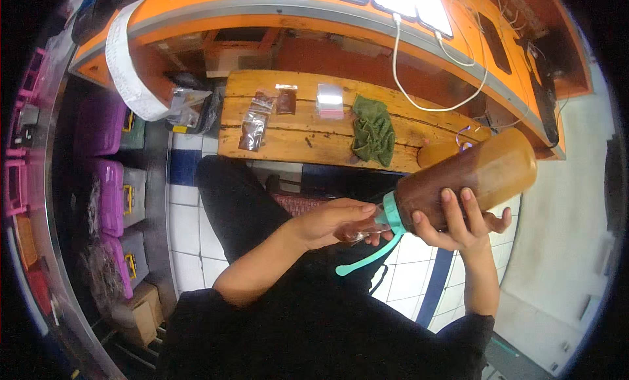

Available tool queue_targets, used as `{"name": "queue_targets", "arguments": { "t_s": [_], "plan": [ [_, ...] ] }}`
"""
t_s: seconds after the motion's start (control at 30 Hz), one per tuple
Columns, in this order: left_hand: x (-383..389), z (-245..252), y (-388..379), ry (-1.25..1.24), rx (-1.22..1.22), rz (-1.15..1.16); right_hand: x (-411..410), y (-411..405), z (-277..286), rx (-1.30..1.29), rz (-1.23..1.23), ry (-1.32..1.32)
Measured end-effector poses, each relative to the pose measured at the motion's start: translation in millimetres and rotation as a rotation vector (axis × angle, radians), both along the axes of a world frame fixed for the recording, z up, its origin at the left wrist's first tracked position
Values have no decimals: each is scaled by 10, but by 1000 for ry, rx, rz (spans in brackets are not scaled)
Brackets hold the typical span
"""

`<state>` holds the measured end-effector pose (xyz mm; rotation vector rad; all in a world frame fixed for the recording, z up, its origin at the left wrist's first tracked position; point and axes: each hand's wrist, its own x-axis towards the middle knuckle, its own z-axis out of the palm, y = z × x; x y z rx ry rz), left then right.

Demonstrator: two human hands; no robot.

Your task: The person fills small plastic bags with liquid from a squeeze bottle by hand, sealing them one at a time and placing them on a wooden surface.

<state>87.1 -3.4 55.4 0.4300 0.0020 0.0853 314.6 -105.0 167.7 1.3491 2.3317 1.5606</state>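
Observation:
My right hand (454,225) grips a translucent squeeze bottle (435,186) partly filled with brown sauce. It is tilted so that its turquoise cap (393,215) points down and left. A matching strap (368,257) hangs from the cap. In my left hand (327,223) is a small clear plastic bag (361,231) with brown sauce inside, held around the bottle's nozzle. Ahead, filled zip bags (254,130) lie at the left of a wooden bench (307,134), with another sauce bag (286,101) beside them. A stack of clear zip bags (330,102) lies left of a crumpled green cloth (373,129).
An orange counter (339,23) with lit screens (432,9) overhangs the bench, and a white cable (417,102) droops from it. A long paper strip (125,70) hangs at left. Purple-lidded boxes (110,198) and a cardboard box (145,313) line the left shelf.

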Motion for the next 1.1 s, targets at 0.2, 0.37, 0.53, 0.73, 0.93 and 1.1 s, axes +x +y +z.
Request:
{"name": "queue_targets", "arguments": {
  "t_s": [0.2, 0.37, 0.53, 0.73, 0.93, 1.1],
  "plan": [
    [70, -4, 3, -35, 5, 1, 12, -71, 116, -18, -30, -60],
    [104, -25, 0, -8, 69, -85, 2, -83, 134, -32, 7, -77],
    [131, -31, -12, -9, 59, -128, -24, -74, 157, -47, -26, -112],
    [161, -5, 13, -20, 47, -135, -15, -59, 175, -51, -35, -127],
    [136, -45, 47, -55, 35, -148, -16, -78, 102, -63, -48, -80],
    [122, -105, 56, -50, 35, -147, 14, -104, 12, -75, -72, -64]
  ]
}}
